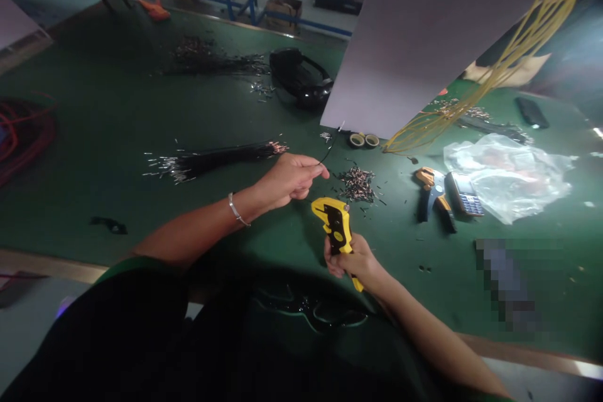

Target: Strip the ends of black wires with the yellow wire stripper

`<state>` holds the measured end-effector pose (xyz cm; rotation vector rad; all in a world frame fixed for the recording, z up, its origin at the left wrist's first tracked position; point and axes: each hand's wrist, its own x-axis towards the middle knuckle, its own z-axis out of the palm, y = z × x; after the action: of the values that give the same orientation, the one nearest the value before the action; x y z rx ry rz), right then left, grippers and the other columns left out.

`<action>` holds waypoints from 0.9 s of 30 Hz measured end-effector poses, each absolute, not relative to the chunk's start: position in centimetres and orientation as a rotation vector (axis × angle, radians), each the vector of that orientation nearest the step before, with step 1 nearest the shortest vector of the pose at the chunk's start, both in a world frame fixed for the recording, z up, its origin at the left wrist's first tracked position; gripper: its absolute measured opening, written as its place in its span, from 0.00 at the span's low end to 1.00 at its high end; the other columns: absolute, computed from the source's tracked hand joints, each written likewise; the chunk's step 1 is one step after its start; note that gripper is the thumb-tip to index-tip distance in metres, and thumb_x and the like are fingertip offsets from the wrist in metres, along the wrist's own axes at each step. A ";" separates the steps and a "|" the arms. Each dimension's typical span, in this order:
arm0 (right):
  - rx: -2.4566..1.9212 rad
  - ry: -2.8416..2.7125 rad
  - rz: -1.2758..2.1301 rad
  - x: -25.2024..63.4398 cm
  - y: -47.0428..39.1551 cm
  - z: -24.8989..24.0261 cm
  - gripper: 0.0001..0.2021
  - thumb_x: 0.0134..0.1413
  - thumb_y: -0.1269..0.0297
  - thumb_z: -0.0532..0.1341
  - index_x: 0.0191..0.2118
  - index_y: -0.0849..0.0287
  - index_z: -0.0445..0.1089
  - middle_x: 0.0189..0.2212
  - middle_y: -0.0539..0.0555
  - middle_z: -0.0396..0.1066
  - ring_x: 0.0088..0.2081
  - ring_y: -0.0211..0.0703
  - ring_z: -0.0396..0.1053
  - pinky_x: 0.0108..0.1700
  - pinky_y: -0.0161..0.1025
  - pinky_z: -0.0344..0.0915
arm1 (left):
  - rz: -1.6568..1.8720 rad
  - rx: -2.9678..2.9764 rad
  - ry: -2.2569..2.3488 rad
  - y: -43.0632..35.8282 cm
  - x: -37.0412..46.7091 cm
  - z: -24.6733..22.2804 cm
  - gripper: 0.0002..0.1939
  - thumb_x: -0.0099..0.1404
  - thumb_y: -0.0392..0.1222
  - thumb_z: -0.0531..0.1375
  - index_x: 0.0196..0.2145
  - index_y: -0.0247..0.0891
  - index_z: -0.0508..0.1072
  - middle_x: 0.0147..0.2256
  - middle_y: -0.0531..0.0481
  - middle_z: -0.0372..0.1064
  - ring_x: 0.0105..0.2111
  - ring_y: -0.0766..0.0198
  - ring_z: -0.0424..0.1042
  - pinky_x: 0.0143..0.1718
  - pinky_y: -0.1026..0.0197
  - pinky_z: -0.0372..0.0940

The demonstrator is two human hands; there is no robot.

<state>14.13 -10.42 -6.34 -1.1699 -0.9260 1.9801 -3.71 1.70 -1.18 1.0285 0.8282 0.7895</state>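
"Where was the wire?"

"The black wire was above the green table, near a pile of scraps, pinched between the narrowed fingertips of the left hand. The right hand had its fingers curled around the yellow pliers. Nobody could tell whether the pliers' mouth gaped."

"How was that best handled?"

"Probably with a light, firm pinch close to the end being worked, the wire fed straight, and an even squeeze."

"And which way did it point?"

"Its long axis slanted away from the person and somewhat right, pale tip farthest out. The pliers leaned away and leftward, nose toward the left hand."
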 end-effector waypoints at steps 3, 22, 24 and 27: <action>-1.198 -0.923 1.996 14.2 -10.6 -6.1 0.07 0.30 0.73 0.58 0.24 0.61 0.65 0.14 0.44 0.61 0.14 0.32 0.57 0.17 0.33 0.55 | 0.779 1.004 0.833 1.5 -3.7 -1.2 0.10 0.64 0.35 0.59 0.25 0.33 0.73 0.12 0.62 0.43 0.12 0.78 0.42 0.16 0.67 0.39; -1.309 -0.939 1.984 15.4 -10.9 -4.7 0.08 0.28 0.74 0.56 0.23 0.61 0.65 0.14 0.45 0.62 0.14 0.32 0.56 0.16 0.32 0.54 | 0.738 1.015 0.826 0.8 -3.0 -1.7 0.10 0.64 0.35 0.60 0.24 0.33 0.73 0.12 0.62 0.43 0.12 0.79 0.42 0.15 0.68 0.40; -1.350 -0.935 1.956 15.5 -10.8 -4.6 0.07 0.27 0.74 0.56 0.22 0.61 0.64 0.13 0.44 0.61 0.13 0.31 0.55 0.15 0.32 0.53 | 0.716 1.019 0.827 0.7 -2.9 -1.8 0.10 0.63 0.35 0.60 0.24 0.33 0.73 0.12 0.61 0.44 0.12 0.79 0.43 0.15 0.68 0.41; -1.331 -0.945 1.963 15.5 -10.6 -4.3 0.08 0.28 0.74 0.57 0.23 0.61 0.65 0.14 0.44 0.61 0.13 0.32 0.56 0.16 0.32 0.54 | 0.754 1.015 0.856 0.7 -2.9 -1.8 0.10 0.63 0.34 0.60 0.24 0.32 0.73 0.12 0.61 0.44 0.12 0.79 0.43 0.15 0.68 0.41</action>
<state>15.55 -10.62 -4.32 -1.3310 -0.9449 1.9626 -2.94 0.74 -1.80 1.0152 0.8559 0.7542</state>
